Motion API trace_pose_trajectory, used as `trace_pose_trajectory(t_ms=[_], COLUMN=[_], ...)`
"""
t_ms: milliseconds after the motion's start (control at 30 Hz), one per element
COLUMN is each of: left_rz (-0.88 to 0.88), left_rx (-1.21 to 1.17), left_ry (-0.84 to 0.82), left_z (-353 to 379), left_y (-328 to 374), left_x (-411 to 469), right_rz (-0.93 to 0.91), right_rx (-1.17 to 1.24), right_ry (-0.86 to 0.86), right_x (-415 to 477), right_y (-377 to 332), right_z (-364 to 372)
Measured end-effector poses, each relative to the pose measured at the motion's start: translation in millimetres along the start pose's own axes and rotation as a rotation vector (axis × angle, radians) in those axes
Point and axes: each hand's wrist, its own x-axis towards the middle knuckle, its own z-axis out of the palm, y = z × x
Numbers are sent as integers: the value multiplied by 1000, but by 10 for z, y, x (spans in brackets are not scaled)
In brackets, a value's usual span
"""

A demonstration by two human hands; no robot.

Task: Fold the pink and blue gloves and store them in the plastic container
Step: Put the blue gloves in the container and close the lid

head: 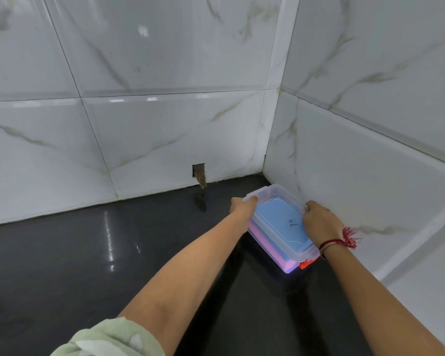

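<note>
A clear plastic container [272, 195] with its lid on sits on the black counter near the corner of the tiled walls. Blue glove material [280, 222] shows through the lid, and pink glove material [265, 242] shows through the left side wall below it. An orange-red latch [309, 263] sticks out at the near end. My left hand [240, 205] grips the container's left rim at the far corner. My right hand [319, 222] grips the right rim, wearing a red thread bracelet at the wrist.
The glossy black counter [100, 253] stretches left and toward me. White marble-look tiled walls [165, 124] close the back and the right side. A small rough hole [199, 173] is in the back wall just above the counter.
</note>
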Motion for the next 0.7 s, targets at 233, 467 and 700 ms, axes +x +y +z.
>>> trace_pose_trajectory(t_ms=[233,467,700], left_rz=[-114,20,62], left_rx=[-58,-282,-326], left_ry=[-28,-96,-200], left_z=[-75,-67,-132], left_y=[71,5,18], left_x=[49,128,106], right_rz=[-29,-11,17], right_rx=[-69,-75,-68], right_ry=[1,4,23], right_x=[10,-49,-139], right_y=[34,49,51], right_z=[5,20,29])
